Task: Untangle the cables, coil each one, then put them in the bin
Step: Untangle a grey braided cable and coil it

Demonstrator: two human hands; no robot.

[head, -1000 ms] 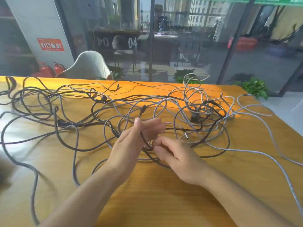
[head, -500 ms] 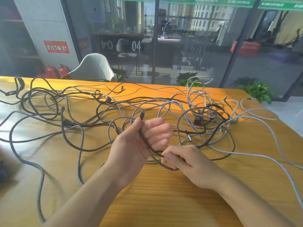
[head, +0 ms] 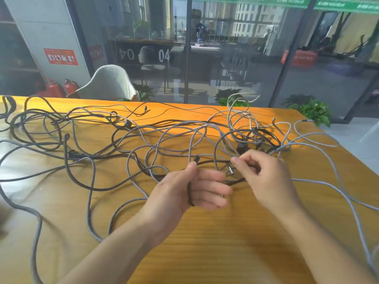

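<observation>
First coil barely starting, the tangle of cables [head: 184, 140] lying almost whole across the wooden table [head: 225, 242].

A dark braided cable [head: 189, 191] is running through the left hand [head: 184, 193], whose thumb and curled fingers are gripping it with its plug end sticking up above the thumb; the right hand [head: 264, 177] is pinching a strand just beside a silver connector [head: 231, 170]. Black and grey braided leads are crossing in loose loops from the table's left edge to its right, none lying coiled. No bin is showing, so sorting, coiling and binning all seem left. Beyond the table, a white chair [head: 110, 83] and glass wall.
</observation>
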